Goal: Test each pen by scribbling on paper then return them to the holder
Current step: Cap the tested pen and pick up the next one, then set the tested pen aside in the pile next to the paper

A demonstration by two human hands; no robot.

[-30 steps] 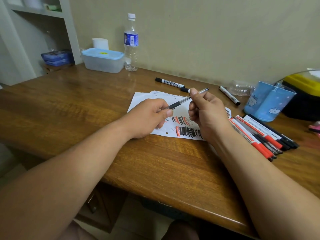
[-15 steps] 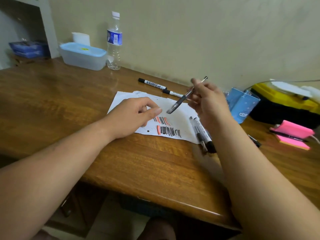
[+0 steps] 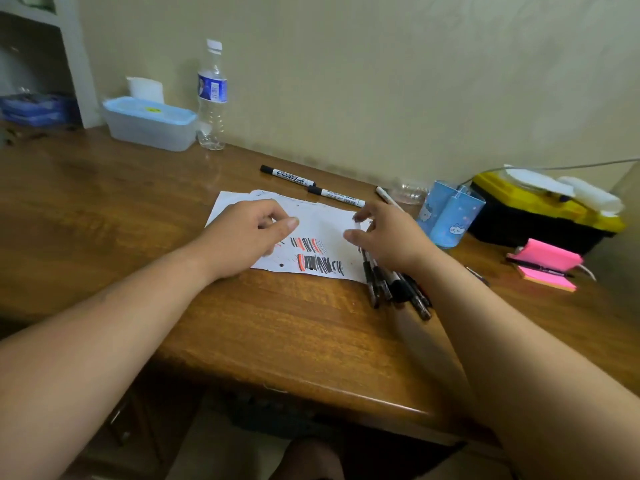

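Observation:
A white paper (image 3: pixel 325 220) with black and red scribbles lies on the wooden desk (image 3: pixel 277 323). My left hand (image 3: pixel 249 233) rests on the paper's left part, fingers curled and thumb against the forefinger, with nothing visible in it. My right hand (image 3: pixel 388 237) hovers low over a pile of pens (image 3: pixel 391 285) at the paper's right edge, fingers apart, and a small white bit shows at its fingertips. The blue pen holder (image 3: pixel 450 216) stands just right of that hand. Behind the paper lie two black-capped white markers (image 3: pixel 287 174) (image 3: pixel 337 196), and a third marker (image 3: pixel 386 195) sits near the holder.
A water bottle (image 3: pixel 211 95) and a lidded plastic container (image 3: pixel 149 123) stand at the back left by the wall. A yellow and black box (image 3: pixel 540 213) sits at the right, with pink sticky notes (image 3: pixel 547 265) and a pen in front of it.
My right hand held a silver and black pen up, then dropped to the pile, and the pen is no longer seen in it. My left hand let go of the pen and settled on the paper.

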